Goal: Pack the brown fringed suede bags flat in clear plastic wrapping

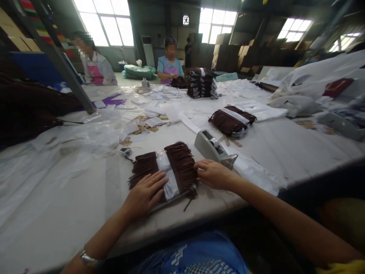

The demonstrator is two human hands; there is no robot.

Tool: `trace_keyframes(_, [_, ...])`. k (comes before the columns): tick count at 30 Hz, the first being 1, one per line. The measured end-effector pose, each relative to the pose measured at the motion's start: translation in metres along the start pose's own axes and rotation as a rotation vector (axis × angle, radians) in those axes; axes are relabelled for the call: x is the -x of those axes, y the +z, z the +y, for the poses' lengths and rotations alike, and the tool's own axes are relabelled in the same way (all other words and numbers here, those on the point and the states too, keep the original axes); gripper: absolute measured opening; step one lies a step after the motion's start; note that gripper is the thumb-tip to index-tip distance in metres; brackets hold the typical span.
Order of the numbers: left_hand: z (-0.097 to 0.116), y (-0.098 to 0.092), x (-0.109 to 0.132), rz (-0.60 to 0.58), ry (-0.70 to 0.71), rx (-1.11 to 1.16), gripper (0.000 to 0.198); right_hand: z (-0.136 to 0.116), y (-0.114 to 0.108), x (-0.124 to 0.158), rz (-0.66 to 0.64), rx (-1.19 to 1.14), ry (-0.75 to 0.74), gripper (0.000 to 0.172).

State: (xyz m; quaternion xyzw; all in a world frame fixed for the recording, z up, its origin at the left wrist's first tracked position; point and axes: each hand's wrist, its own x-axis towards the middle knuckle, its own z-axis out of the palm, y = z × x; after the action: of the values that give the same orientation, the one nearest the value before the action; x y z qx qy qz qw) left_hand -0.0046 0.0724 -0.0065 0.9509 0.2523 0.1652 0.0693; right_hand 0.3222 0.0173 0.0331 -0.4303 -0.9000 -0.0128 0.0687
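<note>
A brown fringed piece [176, 163] wrapped in a white paper band [168, 177] lies near the front edge of the white table [85, 190]. My left hand [145, 194] lies flat on its left part, fingers spread and pressing down. My right hand [212, 174] rests at the piece's right edge, fingers curled against the fringe. A grey tape dispenser [212, 146] stands just behind my right hand.
Another banded fringed piece [232, 120] lies farther right on the table. A stack of packed pieces [201, 83] stands at the back. Two people sit at the far side. Loose plastic sheets [85, 133] and paper scraps cover the left and middle.
</note>
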Motion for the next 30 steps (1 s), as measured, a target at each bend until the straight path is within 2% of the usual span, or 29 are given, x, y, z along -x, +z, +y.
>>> trace_keyframes(2, [-0.001, 0.001, 0.001, 0.007, -0.009, 0.006, 0.046, 0.009, -0.003, 0.012, -0.020, 0.070, 0.074, 0.014])
trace_keyframes(4, [0.000, 0.002, 0.001, 0.021, -0.017, 0.016, 0.045, 0.006, -0.006, 0.013, 0.045, 0.047, 0.112, 0.015])
trace_keyframes(7, [0.001, 0.001, 0.000, 0.033, -0.021, 0.036, 0.045, -0.011, -0.006, -0.005, 0.133, -0.074, 0.005, 0.029])
trace_keyframes(9, [0.002, 0.000, -0.001, 0.024, -0.020, 0.042, 0.045, -0.016, -0.004, -0.018, 0.096, -0.080, -0.095, 0.033])
trace_keyframes(11, [0.002, -0.001, 0.000, 0.015, -0.018, 0.045, 0.045, -0.009, -0.004, -0.021, 0.023, -0.002, -0.107, 0.029])
trace_keyframes(15, [0.001, 0.002, 0.001, 0.033, -0.018, 0.059, 0.045, 0.019, -0.014, -0.007, -0.137, 0.187, 0.074, 0.015])
trace_keyframes(16, [0.001, 0.002, 0.001, 0.041, -0.022, 0.063, 0.044, 0.021, -0.016, -0.005, -0.146, 0.208, 0.110, 0.013])
trace_keyframes(18, [0.001, 0.004, 0.001, 0.058, -0.031, 0.071, 0.044, 0.017, -0.019, -0.008, -0.085, 0.179, 0.128, 0.014])
trace_keyframes(21, [0.001, 0.003, 0.001, 0.060, -0.025, 0.076, 0.044, 0.002, -0.015, -0.024, 0.043, 0.011, -0.027, 0.027])
trace_keyframes(23, [0.000, 0.002, 0.002, 0.048, -0.020, 0.070, 0.044, -0.003, -0.012, -0.032, 0.017, -0.061, -0.122, 0.029])
trace_keyframes(25, [-0.001, 0.002, 0.002, 0.042, -0.016, 0.064, 0.045, 0.002, -0.013, -0.033, -0.035, -0.012, -0.028, 0.024])
trace_keyframes(27, [-0.001, 0.002, 0.001, 0.045, -0.011, 0.058, 0.045, 0.011, -0.016, -0.034, -0.038, 0.088, 0.174, 0.022])
trace_keyframes(29, [0.000, 0.004, 0.000, 0.049, -0.004, 0.054, 0.045, 0.018, -0.018, -0.041, 0.035, 0.130, 0.288, 0.021])
trace_keyframes(30, [0.001, 0.004, 0.000, 0.055, -0.004, 0.054, 0.046, 0.020, -0.017, -0.047, 0.088, 0.110, 0.279, 0.020])
